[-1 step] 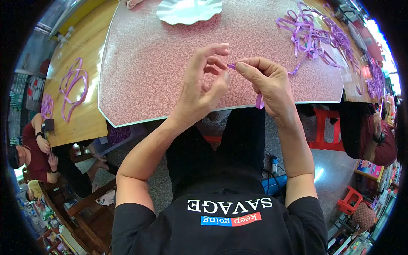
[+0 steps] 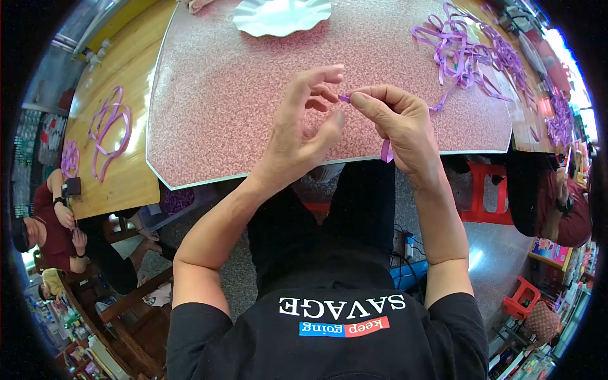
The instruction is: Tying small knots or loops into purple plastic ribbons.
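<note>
Over the near part of the pink speckled table (image 2: 221, 107), my right hand (image 2: 399, 123) pinches a purple ribbon (image 2: 387, 151) between thumb and forefinger. A short tip of it pokes out toward my left hand, and a loop hangs below the palm. My left hand (image 2: 304, 120) is open, thumb and fingers apart with nothing between them, just left of that tip. A strand runs from behind my right hand toward a tangled heap of purple ribbon (image 2: 465, 60) at the far right of the table.
A white wavy-rimmed dish (image 2: 282, 18) stands at the far edge. On the left, a wooden table (image 2: 120, 57) bears loose purple ribbon loops (image 2: 114, 136). One person (image 2: 54, 218) sits at the left, another (image 2: 563, 209) at the right. Red stools (image 2: 487, 196) stand below on the right.
My left hand's fingers and thumb have spread very slightly wider. My right hand and the ribbon have stayed in place.
</note>
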Action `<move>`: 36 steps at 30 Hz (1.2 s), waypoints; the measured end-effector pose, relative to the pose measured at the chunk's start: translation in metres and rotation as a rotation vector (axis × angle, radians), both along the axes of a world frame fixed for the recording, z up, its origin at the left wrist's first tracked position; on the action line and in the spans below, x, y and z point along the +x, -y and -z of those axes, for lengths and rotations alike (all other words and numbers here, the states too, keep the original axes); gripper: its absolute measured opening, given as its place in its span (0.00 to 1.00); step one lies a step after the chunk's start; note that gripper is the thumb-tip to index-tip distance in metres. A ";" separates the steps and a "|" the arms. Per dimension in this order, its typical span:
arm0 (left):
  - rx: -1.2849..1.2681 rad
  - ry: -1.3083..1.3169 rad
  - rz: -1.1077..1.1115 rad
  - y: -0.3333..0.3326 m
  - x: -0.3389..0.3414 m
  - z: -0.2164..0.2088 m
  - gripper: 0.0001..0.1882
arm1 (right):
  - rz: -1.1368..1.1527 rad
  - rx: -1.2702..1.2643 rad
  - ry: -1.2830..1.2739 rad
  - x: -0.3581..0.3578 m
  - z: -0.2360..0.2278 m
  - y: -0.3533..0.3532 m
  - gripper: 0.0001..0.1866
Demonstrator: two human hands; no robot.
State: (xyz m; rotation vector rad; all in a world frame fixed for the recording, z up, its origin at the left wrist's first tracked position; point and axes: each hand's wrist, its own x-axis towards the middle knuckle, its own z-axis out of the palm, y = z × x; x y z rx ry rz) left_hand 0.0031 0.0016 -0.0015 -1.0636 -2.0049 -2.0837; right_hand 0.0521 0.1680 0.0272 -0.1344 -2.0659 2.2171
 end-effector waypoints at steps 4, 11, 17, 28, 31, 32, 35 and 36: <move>-0.108 -0.139 -0.043 0.002 -0.006 0.002 0.22 | -0.022 -0.010 -0.003 0.000 -0.001 0.001 0.11; -0.179 -0.306 -0.105 0.009 -0.013 -0.009 0.10 | -0.038 0.024 0.026 0.002 0.000 -0.003 0.11; -0.042 -0.023 -0.020 0.006 -0.006 -0.001 0.09 | -0.051 0.049 0.031 0.002 0.000 -0.003 0.13; -0.133 0.056 -0.017 0.020 -0.012 -0.005 0.06 | -0.070 0.049 -0.095 -0.002 0.001 0.005 0.14; -0.273 -0.242 -0.088 0.019 -0.015 -0.018 0.05 | -0.223 0.159 0.001 -0.002 -0.009 0.006 0.14; -0.301 -0.256 -0.079 0.020 -0.017 -0.023 0.06 | -0.187 0.159 -0.058 -0.004 -0.007 0.007 0.13; -0.399 -0.311 -0.039 0.023 -0.036 -0.031 0.07 | -0.127 0.223 -0.125 -0.012 -0.001 0.002 0.12; -0.471 -0.340 -0.005 0.023 -0.047 -0.034 0.07 | -0.101 0.286 -0.122 -0.017 0.000 -0.002 0.12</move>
